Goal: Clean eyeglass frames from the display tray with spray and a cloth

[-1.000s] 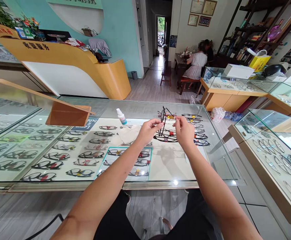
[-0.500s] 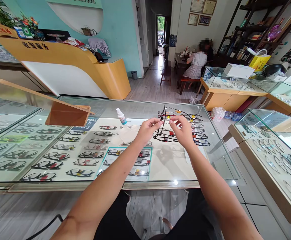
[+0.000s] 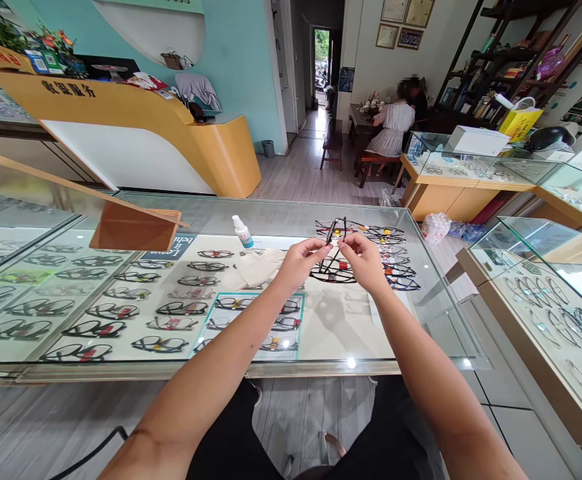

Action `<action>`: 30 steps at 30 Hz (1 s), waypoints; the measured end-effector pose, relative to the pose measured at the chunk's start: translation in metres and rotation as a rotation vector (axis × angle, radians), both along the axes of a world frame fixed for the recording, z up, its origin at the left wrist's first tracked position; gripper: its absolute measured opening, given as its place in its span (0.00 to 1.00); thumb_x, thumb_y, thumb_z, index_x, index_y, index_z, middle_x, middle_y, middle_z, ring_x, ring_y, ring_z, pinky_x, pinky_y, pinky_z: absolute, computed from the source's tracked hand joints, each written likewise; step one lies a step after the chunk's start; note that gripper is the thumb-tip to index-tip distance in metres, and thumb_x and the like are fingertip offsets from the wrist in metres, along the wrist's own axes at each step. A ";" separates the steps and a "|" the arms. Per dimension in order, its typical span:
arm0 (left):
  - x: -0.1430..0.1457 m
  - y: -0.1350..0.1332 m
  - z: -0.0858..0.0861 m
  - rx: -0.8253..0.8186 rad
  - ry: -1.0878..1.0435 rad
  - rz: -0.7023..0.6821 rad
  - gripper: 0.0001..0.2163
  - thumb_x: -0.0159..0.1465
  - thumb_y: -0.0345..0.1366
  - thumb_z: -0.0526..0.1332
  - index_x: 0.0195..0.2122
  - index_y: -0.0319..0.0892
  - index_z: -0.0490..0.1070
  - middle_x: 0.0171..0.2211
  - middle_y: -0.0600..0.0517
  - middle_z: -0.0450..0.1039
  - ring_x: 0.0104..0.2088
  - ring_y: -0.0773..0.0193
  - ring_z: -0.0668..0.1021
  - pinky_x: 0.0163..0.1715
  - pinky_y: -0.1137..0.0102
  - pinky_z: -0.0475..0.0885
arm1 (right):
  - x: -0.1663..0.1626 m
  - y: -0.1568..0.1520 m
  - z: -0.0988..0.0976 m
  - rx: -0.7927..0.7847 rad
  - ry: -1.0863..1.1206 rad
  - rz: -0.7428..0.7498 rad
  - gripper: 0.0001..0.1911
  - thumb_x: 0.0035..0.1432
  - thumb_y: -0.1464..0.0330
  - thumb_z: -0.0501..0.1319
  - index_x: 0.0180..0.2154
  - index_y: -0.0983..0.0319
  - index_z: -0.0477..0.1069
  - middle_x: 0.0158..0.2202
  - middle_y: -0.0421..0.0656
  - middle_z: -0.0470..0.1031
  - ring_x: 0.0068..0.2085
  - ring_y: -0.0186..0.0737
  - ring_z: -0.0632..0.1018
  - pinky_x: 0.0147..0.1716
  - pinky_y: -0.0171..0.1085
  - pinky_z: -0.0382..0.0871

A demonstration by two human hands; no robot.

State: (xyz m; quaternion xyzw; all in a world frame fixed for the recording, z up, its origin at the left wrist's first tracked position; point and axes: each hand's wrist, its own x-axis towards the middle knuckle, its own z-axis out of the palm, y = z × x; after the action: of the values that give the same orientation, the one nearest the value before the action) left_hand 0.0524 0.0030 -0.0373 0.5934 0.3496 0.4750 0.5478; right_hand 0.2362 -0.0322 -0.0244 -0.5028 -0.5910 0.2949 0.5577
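Note:
A pair of dark-framed eyeglasses (image 3: 331, 233) is held up over the glass counter between my two hands. My left hand (image 3: 298, 265) pinches it from the left side, thumb and fingers together. From the right, my right hand (image 3: 365, 261) is closed on the thin dark temple of the same pair. Part of the frame is hidden behind my fingers. Below and behind my hands lie rows of other eyeglasses (image 3: 395, 271) with coloured tags. A pale cleaning cloth (image 3: 257, 268) lies left of my left hand, with a white spray bottle (image 3: 242, 233) standing behind it.
The glass display counter (image 3: 331, 353) spans the front, with rows of eyeglasses inside. A brown wooden stand (image 3: 135, 228), apparently a mirror's, sits at the left. Another display case (image 3: 545, 300) stands at the right. A person in pale clothing (image 3: 395, 127) sits at a far table.
The eyeglasses have turned in my hands, so the upright dark temple now sits lower and the frame is angled differently. My right hand has shifted slightly, and both hands stay close together.

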 end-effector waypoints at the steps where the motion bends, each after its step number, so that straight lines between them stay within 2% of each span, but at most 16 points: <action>1: 0.000 0.001 0.001 -0.007 -0.023 0.029 0.20 0.57 0.56 0.77 0.38 0.45 0.84 0.41 0.49 0.83 0.46 0.56 0.79 0.53 0.63 0.71 | 0.002 0.002 -0.001 -0.006 0.020 -0.013 0.13 0.62 0.56 0.65 0.33 0.58 0.74 0.32 0.40 0.75 0.32 0.38 0.69 0.35 0.39 0.64; 5: -0.004 0.007 0.000 -0.053 -0.111 0.130 0.22 0.52 0.57 0.79 0.38 0.45 0.84 0.46 0.48 0.85 0.51 0.54 0.80 0.56 0.62 0.70 | 0.008 0.008 -0.008 -0.053 0.117 -0.054 0.13 0.59 0.56 0.66 0.30 0.57 0.70 0.30 0.39 0.72 0.33 0.38 0.68 0.36 0.39 0.64; 9: -0.009 0.015 -0.001 -0.151 -0.199 0.220 0.24 0.48 0.57 0.81 0.37 0.46 0.83 0.48 0.48 0.85 0.52 0.55 0.80 0.49 0.65 0.71 | 0.012 0.012 -0.008 -0.133 0.225 -0.092 0.11 0.54 0.58 0.66 0.28 0.57 0.70 0.34 0.41 0.76 0.34 0.38 0.70 0.34 0.37 0.66; 12: -0.012 0.018 -0.001 -0.186 -0.255 0.267 0.23 0.48 0.56 0.81 0.38 0.47 0.83 0.51 0.48 0.84 0.51 0.57 0.80 0.44 0.68 0.70 | 0.015 0.013 -0.005 -0.224 0.283 -0.119 0.12 0.52 0.57 0.67 0.27 0.58 0.71 0.32 0.40 0.75 0.31 0.36 0.69 0.31 0.37 0.64; 17: -0.013 0.018 0.001 -0.209 -0.301 0.294 0.23 0.46 0.55 0.82 0.38 0.48 0.83 0.51 0.48 0.84 0.51 0.58 0.79 0.43 0.69 0.70 | 0.016 0.015 -0.008 -0.304 0.326 -0.117 0.14 0.51 0.56 0.69 0.30 0.58 0.72 0.30 0.39 0.72 0.30 0.36 0.70 0.30 0.37 0.63; 19: -0.013 0.018 0.002 -0.184 -0.267 0.300 0.23 0.47 0.56 0.81 0.38 0.47 0.83 0.49 0.48 0.84 0.51 0.56 0.79 0.45 0.67 0.71 | 0.016 0.015 -0.011 -0.263 0.339 -0.186 0.16 0.51 0.56 0.70 0.35 0.57 0.70 0.32 0.38 0.72 0.31 0.36 0.70 0.30 0.37 0.64; 21: -0.013 0.017 0.002 -0.130 -0.236 0.305 0.23 0.48 0.56 0.81 0.38 0.47 0.83 0.46 0.48 0.85 0.52 0.55 0.80 0.49 0.65 0.72 | 0.017 0.014 -0.012 -0.145 0.313 -0.322 0.20 0.51 0.57 0.71 0.41 0.56 0.67 0.36 0.38 0.72 0.31 0.36 0.70 0.32 0.38 0.66; 23: -0.012 0.016 0.002 -0.060 -0.203 0.299 0.23 0.50 0.56 0.80 0.39 0.46 0.83 0.44 0.48 0.85 0.53 0.54 0.80 0.53 0.62 0.72 | 0.016 0.011 -0.010 0.004 0.208 -0.429 0.19 0.55 0.58 0.69 0.44 0.56 0.65 0.39 0.40 0.72 0.34 0.38 0.71 0.37 0.40 0.68; 24: -0.012 0.015 0.001 -0.026 -0.178 0.291 0.22 0.51 0.55 0.80 0.39 0.46 0.84 0.43 0.48 0.85 0.53 0.53 0.80 0.54 0.61 0.72 | 0.015 0.008 -0.009 0.068 0.132 -0.438 0.17 0.58 0.58 0.68 0.44 0.56 0.66 0.40 0.41 0.73 0.36 0.40 0.72 0.40 0.42 0.69; 27: -0.008 0.010 0.000 0.042 -0.091 0.253 0.18 0.54 0.53 0.78 0.38 0.46 0.86 0.48 0.47 0.84 0.54 0.52 0.80 0.53 0.62 0.72 | 0.008 0.000 -0.006 0.172 -0.095 -0.279 0.13 0.63 0.59 0.66 0.46 0.56 0.71 0.43 0.44 0.77 0.43 0.45 0.75 0.47 0.45 0.70; 30: -0.003 0.005 -0.002 0.060 -0.040 0.201 0.16 0.55 0.51 0.78 0.37 0.46 0.87 0.54 0.45 0.82 0.55 0.50 0.80 0.51 0.62 0.72 | -0.003 -0.006 -0.006 0.205 -0.248 -0.053 0.15 0.65 0.60 0.67 0.51 0.55 0.75 0.51 0.48 0.80 0.50 0.49 0.78 0.53 0.49 0.71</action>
State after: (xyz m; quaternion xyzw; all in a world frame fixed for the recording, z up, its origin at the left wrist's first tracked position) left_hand 0.0491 0.0078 -0.0396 0.5616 0.3822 0.5496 0.4863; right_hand 0.2329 -0.0381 -0.0305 -0.4912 -0.6687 0.1537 0.5365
